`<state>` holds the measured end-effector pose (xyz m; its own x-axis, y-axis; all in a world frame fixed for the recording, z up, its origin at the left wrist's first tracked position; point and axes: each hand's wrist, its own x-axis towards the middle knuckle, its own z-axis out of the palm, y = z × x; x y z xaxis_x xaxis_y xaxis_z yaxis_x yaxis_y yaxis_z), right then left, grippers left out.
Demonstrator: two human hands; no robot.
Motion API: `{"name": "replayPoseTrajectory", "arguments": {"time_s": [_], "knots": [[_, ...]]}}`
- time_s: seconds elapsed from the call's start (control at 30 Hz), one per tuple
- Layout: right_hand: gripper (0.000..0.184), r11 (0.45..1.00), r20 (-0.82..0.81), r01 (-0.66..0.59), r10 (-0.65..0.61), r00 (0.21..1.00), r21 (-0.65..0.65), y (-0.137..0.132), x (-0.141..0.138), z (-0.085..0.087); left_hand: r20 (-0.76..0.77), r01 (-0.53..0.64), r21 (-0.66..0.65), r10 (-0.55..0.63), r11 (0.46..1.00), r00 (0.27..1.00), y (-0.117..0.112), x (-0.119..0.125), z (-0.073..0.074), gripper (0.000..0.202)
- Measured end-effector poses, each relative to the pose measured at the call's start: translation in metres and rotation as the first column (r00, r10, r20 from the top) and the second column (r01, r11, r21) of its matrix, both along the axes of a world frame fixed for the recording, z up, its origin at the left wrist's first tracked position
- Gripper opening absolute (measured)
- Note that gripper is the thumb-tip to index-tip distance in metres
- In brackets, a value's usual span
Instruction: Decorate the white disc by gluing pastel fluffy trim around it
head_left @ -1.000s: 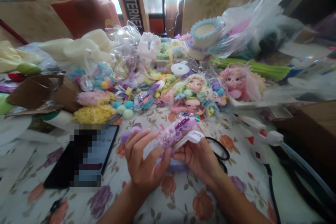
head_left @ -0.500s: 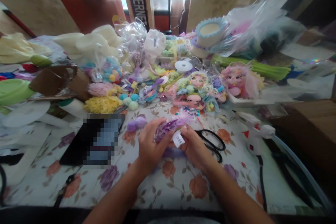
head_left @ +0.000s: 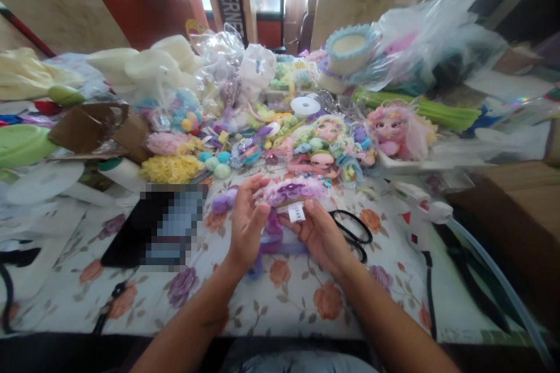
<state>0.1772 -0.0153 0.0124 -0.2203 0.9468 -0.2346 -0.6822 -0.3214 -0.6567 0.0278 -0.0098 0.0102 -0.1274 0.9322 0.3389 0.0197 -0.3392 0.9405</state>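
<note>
Both my hands hold a purple lace trim piece [head_left: 292,191] above the flowered tablecloth [head_left: 297,297]. My left hand [head_left: 245,222] grips its left end with curled fingers. My right hand [head_left: 319,233] holds the right part, thumb beside a small white tag [head_left: 296,212]. A purple ribbon [head_left: 273,240] hangs from the piece down between my hands onto the cloth. A purple pom-pom [head_left: 223,201] lies just left of my left hand.
Black scissors [head_left: 353,234] lie right of my right hand. A white glue gun [head_left: 419,210] with its cable sits further right. A dark tablet [head_left: 161,225] lies left. Doll heads [head_left: 324,145], pom-poms, yellow trim [head_left: 171,168] and plastic bags crowd the far side.
The view has pulled back from the table. My hands have turned the purple trim from a raised slant to lying level, and the purple ribbon now dangles below it.
</note>
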Motion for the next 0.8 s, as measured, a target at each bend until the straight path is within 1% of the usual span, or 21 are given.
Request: {"name": "replayPoseTrajectory", "arguments": {"time_s": [0.07, 0.13, 0.17, 0.23, 0.33, 0.4, 0.43, 0.47, 0.53, 0.6, 0.67, 0.8], "knots": [[0.031, 1.000, -0.007, 0.019, -0.019, 1.000, 0.019, 0.000, 0.000, 0.001, 0.125, 0.112, -0.166, -0.091, 0.980, 0.988, 0.002, 0.001, 0.002, 0.060], [0.031, 0.999, -0.004, 0.019, -0.019, 1.000, 0.036, -0.001, -0.001, 0.001, 0.188, 0.184, -0.299, -0.131, 0.936, 0.973, 0.002, 0.003, 0.005, 0.064], [0.031, 0.999, -0.002, 0.016, -0.016, 1.000, 0.038, -0.002, -0.002, 0.000, 0.197, 0.195, -0.336, -0.134, 0.921, 0.971, 0.002, 0.004, 0.007, 0.064], [0.029, 1.000, 0.000, 0.013, -0.013, 1.000, 0.027, -0.004, -0.002, -0.001, 0.175, 0.186, -0.357, -0.130, 0.915, 0.976, 0.001, 0.006, 0.012, 0.062], [0.025, 1.000, -0.006, 0.010, -0.010, 1.000, 0.026, -0.005, -0.002, -0.001, 0.128, 0.169, -0.329, -0.133, 0.929, 0.983, 0.001, 0.006, 0.014, 0.058], [0.023, 0.999, -0.014, -0.002, 0.002, 1.000, 0.034, -0.005, -0.002, -0.001, 0.078, 0.142, -0.305, -0.124, 0.942, 0.989, 0.002, 0.006, 0.012, 0.056], [0.023, 0.999, -0.019, -0.009, 0.010, 1.000, 0.033, -0.005, -0.003, 0.000, 0.036, 0.111, -0.288, -0.104, 0.951, 0.994, 0.002, 0.006, 0.010, 0.056], [0.024, 1.000, -0.024, -0.019, 0.019, 1.000, 0.024, -0.005, -0.003, 0.000, -0.016, 0.065, -0.259, -0.071, 0.964, 0.997, 0.002, 0.006, 0.008, 0.058], [0.024, 0.999, -0.043, -0.039, 0.039, 0.998, 0.001, -0.005, -0.005, 0.001, -0.129, -0.046, -0.162, 0.025, 0.986, 0.991, 0.001, 0.006, 0.003, 0.063], [0.025, 0.998, -0.066, -0.061, 0.060, 0.996, -0.013, -0.006, -0.006, 0.000, -0.211, -0.135, -0.056, 0.121, 0.989, 0.970, 0.000, 0.007, -0.001, 0.068], [0.026, 0.996, -0.091, -0.089, 0.087, 0.992, -0.018, -0.006, -0.007, -0.001, -0.235, -0.172, -0.007, 0.166, 0.985, 0.958, -0.001, 0.010, -0.004, 0.075], [0.022, 0.988, -0.154, -0.148, 0.141, 0.978, -0.038, -0.005, -0.005, -0.003, -0.198, -0.188, 0.016, 0.187, 0.982, 0.962, -0.003, 0.014, -0.005, 0.097]]}}
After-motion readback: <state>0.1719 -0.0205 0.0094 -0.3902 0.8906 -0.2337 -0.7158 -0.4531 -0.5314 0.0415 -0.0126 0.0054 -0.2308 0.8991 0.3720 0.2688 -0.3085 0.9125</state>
